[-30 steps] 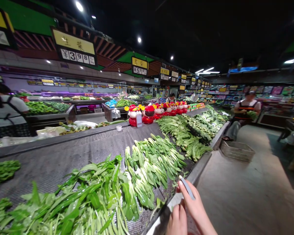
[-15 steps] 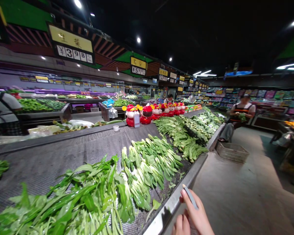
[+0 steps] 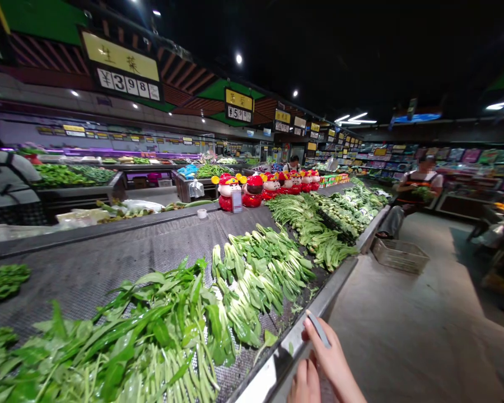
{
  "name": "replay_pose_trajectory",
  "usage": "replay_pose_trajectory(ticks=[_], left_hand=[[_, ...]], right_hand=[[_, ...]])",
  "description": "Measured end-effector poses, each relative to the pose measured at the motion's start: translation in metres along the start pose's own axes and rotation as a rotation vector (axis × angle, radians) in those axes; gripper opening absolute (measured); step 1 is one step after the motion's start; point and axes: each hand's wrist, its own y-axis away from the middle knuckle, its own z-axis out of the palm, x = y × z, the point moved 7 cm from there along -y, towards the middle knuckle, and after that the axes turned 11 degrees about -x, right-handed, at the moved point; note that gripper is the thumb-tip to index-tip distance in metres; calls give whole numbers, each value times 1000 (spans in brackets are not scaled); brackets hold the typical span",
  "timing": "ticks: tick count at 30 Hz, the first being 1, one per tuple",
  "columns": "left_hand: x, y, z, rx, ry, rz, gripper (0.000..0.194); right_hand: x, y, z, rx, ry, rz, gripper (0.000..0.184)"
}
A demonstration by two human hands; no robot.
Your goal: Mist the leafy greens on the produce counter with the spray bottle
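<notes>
The right hand (image 3: 325, 348) has its fingers close together, narrow, with a grey strip (image 3: 318, 329) lying along the index finger, just beyond the front edge (image 3: 321, 299) of the vegetable stand; whether the strip is pinched or worn I cannot tell. The left hand (image 3: 306, 383) sits just below, fingers curled; I cannot tell whether it holds anything. Both of the 2 hands are apart from the leafy greens (image 3: 252, 280). A strip of dark mesh (image 3: 273, 330) shows between those greens and the front edge. To the hands' right, grey floor (image 3: 407, 336) stretches along the stand, with 1 crate (image 3: 400, 256) farther up, near a seated person (image 3: 418, 187) who holds greens.
</notes>
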Motion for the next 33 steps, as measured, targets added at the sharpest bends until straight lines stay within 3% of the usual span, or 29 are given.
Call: replay_pose_trajectory(ticks=[4,8,15,23,28,33], left_hand=[[1,12,-17,12,7,10,64],[4,31,-32,65,44,82,91],[-4,55,-63,213,77,92,87],[-5,72,-108,337,104,133,77],[-8,76,-113,358,111,139,78],[-14,78,-108,345,123,47,80]], right_hand=[[-18,-7,9,-29,19,-53,42],[-27,-13,22,-71,49,-105,40],[-44,-29,49,-166,-30,-138,38],[-82,-47,67,-167,10,-212,41],[-86,-49,74,-205,29,-218,41],[-90,-44,85,-295,-49,-230,37]])
